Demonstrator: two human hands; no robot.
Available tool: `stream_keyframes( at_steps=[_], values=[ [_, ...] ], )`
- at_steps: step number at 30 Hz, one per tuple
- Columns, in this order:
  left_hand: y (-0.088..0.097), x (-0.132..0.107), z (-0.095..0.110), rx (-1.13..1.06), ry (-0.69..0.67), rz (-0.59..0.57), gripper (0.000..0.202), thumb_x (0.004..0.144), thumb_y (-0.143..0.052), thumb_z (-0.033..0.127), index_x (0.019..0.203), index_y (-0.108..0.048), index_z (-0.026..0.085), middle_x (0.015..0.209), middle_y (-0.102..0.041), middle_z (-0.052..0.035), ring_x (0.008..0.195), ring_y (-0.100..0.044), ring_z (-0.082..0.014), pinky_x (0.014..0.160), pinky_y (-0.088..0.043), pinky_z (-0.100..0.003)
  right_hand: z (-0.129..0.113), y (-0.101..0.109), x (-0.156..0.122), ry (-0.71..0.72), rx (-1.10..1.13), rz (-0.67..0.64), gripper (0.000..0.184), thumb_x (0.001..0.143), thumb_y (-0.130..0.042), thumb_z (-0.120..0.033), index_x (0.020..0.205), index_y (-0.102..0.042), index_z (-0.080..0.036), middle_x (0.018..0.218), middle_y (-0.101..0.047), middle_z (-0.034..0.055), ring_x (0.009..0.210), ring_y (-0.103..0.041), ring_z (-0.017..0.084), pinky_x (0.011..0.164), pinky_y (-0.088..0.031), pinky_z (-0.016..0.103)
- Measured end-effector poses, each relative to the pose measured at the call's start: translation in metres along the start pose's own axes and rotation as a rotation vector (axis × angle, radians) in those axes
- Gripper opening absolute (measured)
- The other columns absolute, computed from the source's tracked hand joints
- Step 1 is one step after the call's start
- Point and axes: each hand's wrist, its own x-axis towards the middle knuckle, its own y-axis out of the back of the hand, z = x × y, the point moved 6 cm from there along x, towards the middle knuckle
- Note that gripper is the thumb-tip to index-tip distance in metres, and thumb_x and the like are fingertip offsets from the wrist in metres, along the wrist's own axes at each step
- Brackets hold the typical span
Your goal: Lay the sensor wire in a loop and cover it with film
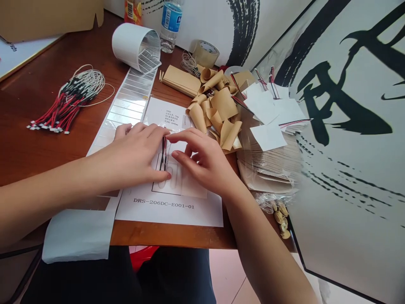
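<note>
My left hand lies spread over a printed sheet marked DRS-206DC-E001-01. Its index fingertip and thumb press down at the two ends of a short black, red and white wire bundle on that sheet. From the right, my right hand reaches in. Its index fingertip meets the top of the wires beside my left index finger, while the thumb stays apart, with nothing visible between them. Under the wires is a clear or whitish square piece with faint looped outlines. Parts of it are hidden by my hands.
A label strip runs from a white roll down past the table edge. Left lies a bundle of red-wired leads. Curled brown papers, a bagged stack of white pieces, tape, a bottle and peanuts surround the sheet.
</note>
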Motion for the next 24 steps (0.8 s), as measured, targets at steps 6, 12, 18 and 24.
stream_keyframes(
  at_steps=[6,12,18,24],
  values=[
    [-0.0016,0.0002,-0.0026,-0.025,0.002,0.007,0.086,0.078,-0.063,0.065,0.148,-0.046,0.020,0.142,-0.059,-0.0145,0.135,-0.049,-0.0389,0.116,-0.030,-0.058,0.0005,0.0028,-0.0012,-0.002,-0.055,-0.003,0.018,0.096,-0.063,-0.016,0.108,-0.077,-0.017,0.091,-0.054,0.0024,0.070,-0.054,0.011,0.065,-0.049,0.026],
    [-0.0023,0.0009,-0.0029,-0.011,0.012,0.004,0.086,0.077,-0.062,0.064,0.149,-0.046,0.019,0.140,-0.060,-0.0150,0.132,-0.051,-0.0385,0.117,-0.029,-0.056,-0.0002,-0.0013,-0.0008,0.027,-0.070,-0.112,0.010,0.094,-0.069,-0.017,0.092,-0.079,-0.015,0.078,-0.058,-0.0008,0.062,-0.051,0.009,0.062,-0.044,0.025],
    [-0.0013,0.0007,-0.0015,-0.020,0.009,-0.015,0.089,0.076,-0.063,0.066,0.150,-0.046,0.020,0.143,-0.058,-0.0138,0.135,-0.049,-0.0384,0.119,-0.027,-0.056,0.0016,0.0018,-0.0010,-0.003,-0.092,-0.105,0.011,0.090,-0.068,-0.008,0.086,-0.076,-0.015,0.088,-0.070,0.0027,0.066,-0.056,0.010,0.064,-0.045,0.026],
    [-0.0016,0.0012,-0.0019,-0.007,0.006,-0.046,0.090,0.078,-0.059,0.068,0.153,-0.045,0.020,0.148,-0.056,-0.0135,0.137,-0.046,-0.0402,0.121,-0.024,-0.057,-0.0024,0.0007,-0.0019,0.007,-0.113,-0.122,0.013,0.092,-0.062,-0.006,0.087,-0.070,-0.016,0.085,-0.075,0.0014,0.070,-0.060,0.012,0.065,-0.045,0.025]
  ],
)
